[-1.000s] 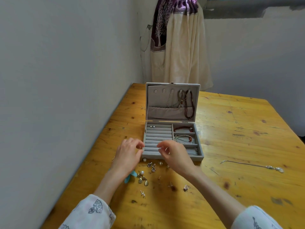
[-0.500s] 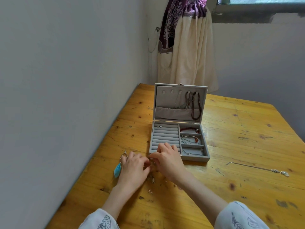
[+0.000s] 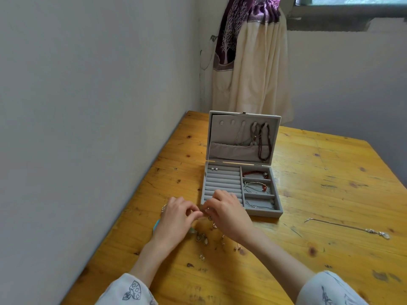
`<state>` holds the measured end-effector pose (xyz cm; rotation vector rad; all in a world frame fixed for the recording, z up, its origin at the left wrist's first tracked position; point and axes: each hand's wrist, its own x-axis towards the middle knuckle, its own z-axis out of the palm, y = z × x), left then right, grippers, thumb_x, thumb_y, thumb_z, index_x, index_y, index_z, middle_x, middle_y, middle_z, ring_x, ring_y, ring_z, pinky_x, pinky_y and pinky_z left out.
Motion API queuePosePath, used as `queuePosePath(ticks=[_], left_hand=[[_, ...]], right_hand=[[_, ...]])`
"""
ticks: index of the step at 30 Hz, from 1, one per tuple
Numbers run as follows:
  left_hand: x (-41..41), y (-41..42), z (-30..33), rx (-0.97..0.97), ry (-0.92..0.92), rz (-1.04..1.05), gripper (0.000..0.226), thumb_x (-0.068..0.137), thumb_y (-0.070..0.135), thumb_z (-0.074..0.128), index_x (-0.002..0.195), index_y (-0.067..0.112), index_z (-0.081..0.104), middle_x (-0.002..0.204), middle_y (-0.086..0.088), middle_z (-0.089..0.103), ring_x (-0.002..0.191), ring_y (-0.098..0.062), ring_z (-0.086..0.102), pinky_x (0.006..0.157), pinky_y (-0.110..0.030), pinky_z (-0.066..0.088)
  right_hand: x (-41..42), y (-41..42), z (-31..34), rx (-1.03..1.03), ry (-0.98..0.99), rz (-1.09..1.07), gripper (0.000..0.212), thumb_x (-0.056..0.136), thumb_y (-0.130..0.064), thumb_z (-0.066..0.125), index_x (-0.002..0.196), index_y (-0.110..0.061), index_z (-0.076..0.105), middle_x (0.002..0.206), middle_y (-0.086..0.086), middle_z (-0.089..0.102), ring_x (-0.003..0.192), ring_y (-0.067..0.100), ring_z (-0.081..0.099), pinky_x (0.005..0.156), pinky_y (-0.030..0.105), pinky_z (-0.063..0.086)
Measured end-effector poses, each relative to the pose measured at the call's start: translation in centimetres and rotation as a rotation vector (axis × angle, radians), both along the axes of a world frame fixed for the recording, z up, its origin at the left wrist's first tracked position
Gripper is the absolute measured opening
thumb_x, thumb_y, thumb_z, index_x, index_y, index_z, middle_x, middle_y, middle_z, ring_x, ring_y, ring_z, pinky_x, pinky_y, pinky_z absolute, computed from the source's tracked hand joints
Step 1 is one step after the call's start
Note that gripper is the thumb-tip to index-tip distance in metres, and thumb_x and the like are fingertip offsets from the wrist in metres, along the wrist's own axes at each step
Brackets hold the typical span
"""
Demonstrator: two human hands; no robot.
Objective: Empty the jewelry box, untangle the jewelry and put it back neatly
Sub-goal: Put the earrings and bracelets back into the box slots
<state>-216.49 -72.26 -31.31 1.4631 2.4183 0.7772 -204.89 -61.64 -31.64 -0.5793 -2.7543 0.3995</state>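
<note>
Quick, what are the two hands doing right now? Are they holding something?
Left hand: fingertips pinched together beside the right hand; what they hold is too small to tell.
Right hand: fingers curled, pinching something tiny; cannot tell what.

No text, label, brand, number or sign can be read anywhere: the box [image 3: 242, 186], the sleeves [image 3: 130, 291] and the curtain [image 3: 248, 51] show only plain cloth or drawn patterns

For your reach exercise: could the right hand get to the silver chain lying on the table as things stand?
Probably yes. The silver chain lies alone on bare table, right of the box, with nothing between it and the right hand. That hand is busy, though, its fingers meeting the left hand over small jewelry.
</note>
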Motion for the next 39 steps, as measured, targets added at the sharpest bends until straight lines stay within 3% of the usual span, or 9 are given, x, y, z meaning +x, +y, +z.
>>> queuePosePath(ticks=[3,5,9,13,17,21,26,31,39], left_hand=[[-0.4,0.7,1.0,0.049,-0.117,-0.016,0.014,0.084,0.033,0.059,0.094,0.024,0.063,0.091,0.012,0.058,0.094,-0.006,0.052,0.085,-0.019,0.043],[-0.5,1.6,1.8,0.08,-0.171,-0.029,0.01,0.084,0.031,0.06,0.092,0.024,0.062,0.086,0.013,0.059,0.085,-0.001,0.055,0.077,-0.017,0.048],[-0.7,4.1,3.1,0.092,-0.204,-0.073,0.009,0.085,0.029,0.061,0.093,0.024,0.062,0.085,0.015,0.058,0.082,0.001,0.054,0.065,-0.009,0.042],[-1.0,7.6,2.7,0.086,-0.129,-0.078,0.016,0.088,0.022,0.06,0.103,0.019,0.062,0.095,0.008,0.06,0.09,-0.004,0.055,0.071,-0.008,0.042],[-1.4,11.3,1.7,0.125,-0.003,-0.039,0.018,0.089,0.019,0.058,0.106,0.016,0.063,0.105,-0.001,0.063,0.101,-0.011,0.054,0.088,-0.022,0.045],[-1.8,13.9,0.5,0.141,0.154,-0.059,0.02,0.09,0.017,0.055,0.107,0.014,0.065,0.105,-0.003,0.065,0.104,-0.013,0.05,0.088,-0.023,0.04],[-1.8,14.6,-0.8,0.168,0.3,-0.05,0.022,0.089,0.019,0.055,0.108,0.018,0.066,0.104,0.001,0.068,0.1,-0.014,0.05,0.082,-0.022,0.026],[-1.8,14.8,-1.0,0.173,0.326,-0.032,0.022,0.09,0.018,0.054,0.109,0.017,0.065,0.104,0.0,0.068,0.099,-0.015,0.05,0.084,-0.027,0.03],[-2.0,15.2,-1.1,0.119,0.379,-0.042,0.025,0.093,0.021,0.048,0.112,0.019,0.065,0.107,0.001,0.067,0.1,-0.017,0.047,0.082,-0.03,0.028]], right_hand=[[1.1,1.1,1.1,-0.232,0.081,-0.084,0.015,0.092,-0.018,0.052,0.103,-0.015,0.061,0.102,-0.004,0.053,0.09,0.009,0.049,0.079,0.017,0.042],[1.6,2.5,1.9,-0.348,0.148,-0.161,0.013,0.091,-0.015,0.053,0.101,-0.014,0.061,0.099,-0.003,0.059,0.085,0.007,0.052,0.073,0.013,0.043],[2.0,5.7,2.8,-0.49,0.249,-0.285,0.014,0.09,-0.014,0.057,0.101,-0.012,0.064,0.091,-0.004,0.062,0.082,0.005,0.056,0.068,0.008,0.044],[1.1,9.0,3.1,-0.461,0.287,-0.331,0.014,0.088,-0.014,0.06,0.098,-0.012,0.069,0.089,-0.002,0.064,0.082,0.008,0.058,0.065,0.006,0.041],[-0.4,11.3,2.4,-0.467,0.314,-0.365,0.016,0.086,-0.013,0.062,0.099,-0.012,0.071,0.089,0.0,0.067,0.08,0.008,0.058,0.067,0.008,0.04],[-1.9,12.6,0.8,-0.48,0.287,-0.388,0.01,0.083,-0.014,0.066,0.092,-0.011,0.07,0.089,0.003,0.071,0.077,0.006,0.058,0.062,0.004,0.038],[-2.7,13.0,-0.6,-0.48,0.297,-0.385,0.012,0.083,-0.012,0.064,0.092,-0.01,0.073,0.09,0.004,0.072,0.079,0.007,0.059,0.067,0.005,0.036],[-3.1,13.1,-0.7,-0.484,0.311,-0.383,0.014,0.084,-0.01,0.063,0.093,-0.01,0.073,0.092,0.004,0.073,0.086,0.01,0.063,0.082,0.02,0.047],[-3.2,13.3,-0.6,-0.445,0.204,-0.334,0.018,0.086,-0.01,0.059,0.099,-0.011,0.072,0.1,0.008,0.071,0.096,0.018,0.061,0.084,0.021,0.041]])
